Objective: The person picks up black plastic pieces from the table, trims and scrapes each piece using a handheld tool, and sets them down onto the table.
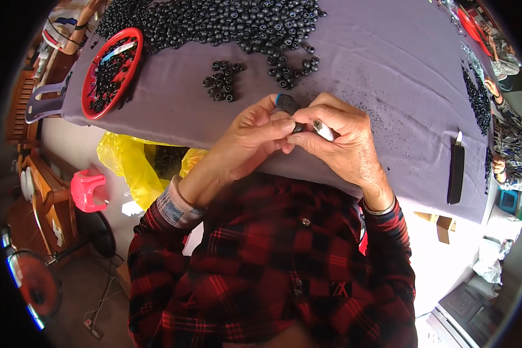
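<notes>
Over the near edge of the table, my left hand [252,138] pinches a small black ring-like part [297,127] between thumb and fingers. A dark cover with a blue band [284,102] is wrapped on one of its fingers. My right hand [352,139] is closed around a white-handled tool [323,131], close against the part. The tool's working end is hidden by the fingers. Beyond my hands lie a small cluster of black round parts [222,81] and a second group [285,72], both apart from the hands.
A big heap of black parts [226,26] covers the far side of the purple tablecloth [383,52]. At the left stands a red basin [134,64] with black bits. A black-handled tool [456,171] lies at right. A yellow bag [130,168] hangs below; other people's hands [492,87] work at far right.
</notes>
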`<state>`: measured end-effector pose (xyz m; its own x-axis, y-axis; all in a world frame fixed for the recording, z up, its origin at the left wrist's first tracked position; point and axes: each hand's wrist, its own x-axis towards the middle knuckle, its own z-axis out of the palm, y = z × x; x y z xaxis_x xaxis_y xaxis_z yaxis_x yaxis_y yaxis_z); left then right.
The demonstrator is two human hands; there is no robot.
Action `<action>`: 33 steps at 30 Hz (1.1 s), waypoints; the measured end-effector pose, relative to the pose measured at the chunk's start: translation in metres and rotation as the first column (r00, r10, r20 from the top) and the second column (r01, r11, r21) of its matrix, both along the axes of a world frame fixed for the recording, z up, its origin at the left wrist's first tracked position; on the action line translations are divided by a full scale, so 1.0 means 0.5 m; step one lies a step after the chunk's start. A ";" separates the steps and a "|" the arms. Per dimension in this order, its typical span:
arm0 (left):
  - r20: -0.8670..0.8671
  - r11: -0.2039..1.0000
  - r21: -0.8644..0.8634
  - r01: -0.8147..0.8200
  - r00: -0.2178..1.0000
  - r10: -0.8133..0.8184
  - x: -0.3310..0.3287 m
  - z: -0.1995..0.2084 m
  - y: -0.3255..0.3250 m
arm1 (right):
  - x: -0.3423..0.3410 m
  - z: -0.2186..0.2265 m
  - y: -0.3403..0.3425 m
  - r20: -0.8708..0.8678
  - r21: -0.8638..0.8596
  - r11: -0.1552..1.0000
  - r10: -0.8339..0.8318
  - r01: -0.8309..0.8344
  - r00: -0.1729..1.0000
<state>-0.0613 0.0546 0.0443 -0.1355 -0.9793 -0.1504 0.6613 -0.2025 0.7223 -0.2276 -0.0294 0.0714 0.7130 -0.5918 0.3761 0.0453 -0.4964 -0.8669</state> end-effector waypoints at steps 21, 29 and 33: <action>-0.214 0.998 -0.027 0.064 0.975 -0.068 0.006 -0.014 -0.002 | -0.013 0.022 -0.008 -0.097 0.103 0.993 -0.047 0.057 0.994; -0.182 0.997 -0.081 0.003 0.983 -0.017 0.007 -0.008 0.000 | -0.018 0.017 0.020 -0.081 -0.182 0.983 -0.035 0.020 0.996; -0.186 0.996 -0.089 -0.011 0.983 -0.006 0.008 -0.014 0.002 | -0.016 0.024 0.017 -0.154 -0.406 0.914 -0.079 0.009 0.985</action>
